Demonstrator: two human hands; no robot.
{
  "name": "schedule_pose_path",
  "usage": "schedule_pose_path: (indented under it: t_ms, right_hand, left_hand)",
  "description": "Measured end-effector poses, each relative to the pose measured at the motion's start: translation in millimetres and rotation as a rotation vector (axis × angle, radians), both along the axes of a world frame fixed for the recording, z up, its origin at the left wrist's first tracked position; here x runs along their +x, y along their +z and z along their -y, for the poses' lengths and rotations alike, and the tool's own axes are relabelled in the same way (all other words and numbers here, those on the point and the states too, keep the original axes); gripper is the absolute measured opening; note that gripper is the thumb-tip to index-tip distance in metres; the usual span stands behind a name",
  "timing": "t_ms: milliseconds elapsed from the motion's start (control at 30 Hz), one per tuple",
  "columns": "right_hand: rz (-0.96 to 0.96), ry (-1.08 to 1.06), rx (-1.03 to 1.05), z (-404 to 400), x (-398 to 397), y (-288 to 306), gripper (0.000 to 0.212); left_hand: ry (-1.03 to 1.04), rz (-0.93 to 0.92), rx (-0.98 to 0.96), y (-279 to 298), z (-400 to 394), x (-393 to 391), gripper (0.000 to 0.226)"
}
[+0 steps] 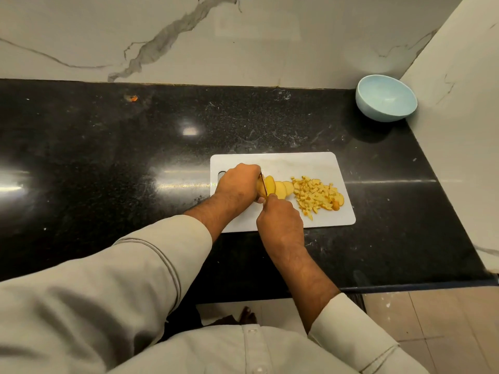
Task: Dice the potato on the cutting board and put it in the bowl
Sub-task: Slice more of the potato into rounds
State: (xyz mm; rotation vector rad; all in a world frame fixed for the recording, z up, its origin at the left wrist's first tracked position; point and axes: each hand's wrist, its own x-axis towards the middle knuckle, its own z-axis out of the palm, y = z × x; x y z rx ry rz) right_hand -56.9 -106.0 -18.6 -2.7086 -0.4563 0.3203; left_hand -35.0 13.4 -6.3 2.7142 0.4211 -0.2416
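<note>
Yellow potato (pixel 261 188) sits on a white board (pixel 305 163) near the front of a black speckled bench (pixel 108 147). It shows in three forms: an uncut end with tan skin under the left hand (pixel 237 184), a short row of round slices (pixel 280 188) leaning just right of it, and a heap of small dice (pixel 316 197) farther right, with a few flat skin-edged slices at the heap's far side. The left hand curls over the uncut end and holds it down. The right hand (pixel 279 220) grips a knife (pixel 263 183), its fingers closed round the handle; the thin blade stands on edge between the uncut end and the nearest slice. A pale blue bowl (pixel 363 102) stands well apart at the bench's back right corner, against the marble wall (pixel 243 36).
</note>
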Motion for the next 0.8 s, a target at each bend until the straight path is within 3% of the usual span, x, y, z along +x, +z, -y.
schedule_pose_path:
  t_ms: [67, 267, 600, 733, 800]
  right_hand:
    - [-0.026, -0.002, -0.006, -3, 3, 5, 0.011]
    - [-0.062, 0.073, -0.051, -19, 24, 24, 0.031]
    - [-0.158, 0.136, -0.073, -21, 39, 41, 0.004]
    - [-0.254, 0.119, -0.009, -19, 48, 44, 0.025]
    - [-0.272, 0.087, -0.034, -14, 48, 39, 0.025]
  left_hand:
    - [0.000, 0.006, 0.009, 1, 1, -1, 0.012]
    - [0.002, 0.018, 0.013, 2, 0, -5, 0.016]
    - [-0.013, -0.005, -0.043, 15, 2, -12, 0.008]
    - [0.004, 0.005, -0.058, 17, 0, -12, 0.014]
    - [0.000, 0.011, -0.041, 14, 2, -12, 0.017]
